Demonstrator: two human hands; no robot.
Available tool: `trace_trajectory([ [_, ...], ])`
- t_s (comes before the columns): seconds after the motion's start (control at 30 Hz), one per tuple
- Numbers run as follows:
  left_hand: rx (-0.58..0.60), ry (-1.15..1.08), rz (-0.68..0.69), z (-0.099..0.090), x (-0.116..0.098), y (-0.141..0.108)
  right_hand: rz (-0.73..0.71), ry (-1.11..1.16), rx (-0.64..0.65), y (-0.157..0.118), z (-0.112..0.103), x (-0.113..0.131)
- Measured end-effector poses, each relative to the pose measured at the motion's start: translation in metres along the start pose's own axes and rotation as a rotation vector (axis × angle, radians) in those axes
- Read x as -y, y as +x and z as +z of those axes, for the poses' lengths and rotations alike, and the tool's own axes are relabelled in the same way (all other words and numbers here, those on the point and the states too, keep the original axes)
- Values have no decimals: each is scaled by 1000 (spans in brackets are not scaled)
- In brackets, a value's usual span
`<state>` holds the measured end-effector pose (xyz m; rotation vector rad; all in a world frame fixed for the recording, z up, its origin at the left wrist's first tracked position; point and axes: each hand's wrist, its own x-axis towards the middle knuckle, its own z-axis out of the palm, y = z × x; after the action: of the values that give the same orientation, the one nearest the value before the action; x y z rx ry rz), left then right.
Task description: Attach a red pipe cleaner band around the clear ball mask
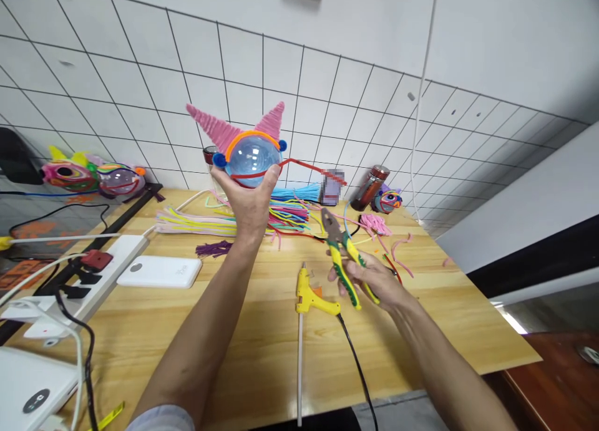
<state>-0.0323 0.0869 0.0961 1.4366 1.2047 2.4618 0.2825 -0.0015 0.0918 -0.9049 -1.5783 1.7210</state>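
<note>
My left hand [253, 203] holds up a clear plastic ball [255, 156] above the table, fingers wrapped round its lower part. Two pink pipe-cleaner horns, an orange band and blue pompoms decorate the ball's top and sides. A red pipe cleaner [306, 164] runs across the ball's front and sticks out to the right. In my right hand [369, 275] is a pair of pliers [344, 256] with yellow-green handles, jaws pointing up and away from the ball. Below the pliers, a yellow hot glue gun [311, 297] lies on the table with a long glue stick in it.
Bundles of coloured pipe cleaners [196, 222] lie behind my hands. At the left are a power strip [100, 281], a white power bank [159, 272] and cables. A thermos [370, 188] stands near the tiled wall, beside a small decorated ball [388, 200]. More decorated balls [121, 180] sit at the far left.
</note>
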Motion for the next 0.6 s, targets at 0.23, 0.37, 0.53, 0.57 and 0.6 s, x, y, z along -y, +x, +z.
trace_trajectory([
  [0.23, -127, 51, -119, 15, -20, -3, -105, 228, -454, -4, -55, -8],
  [0.37, -65, 108, -132, 15, -23, -7, 46, 471, -356, -14, -49, -42],
  [0.53, -19, 180, -123, 16, -17, -11, 98, 638, -146, -23, -23, -45],
  [0.57, -29, 196, -110, 17, -16, -11, 122, 607, -115, -23, -17, -45],
  [0.6, -40, 201, -96, 18, -15, -12, 153, 553, -88, -22, -10, -45],
])
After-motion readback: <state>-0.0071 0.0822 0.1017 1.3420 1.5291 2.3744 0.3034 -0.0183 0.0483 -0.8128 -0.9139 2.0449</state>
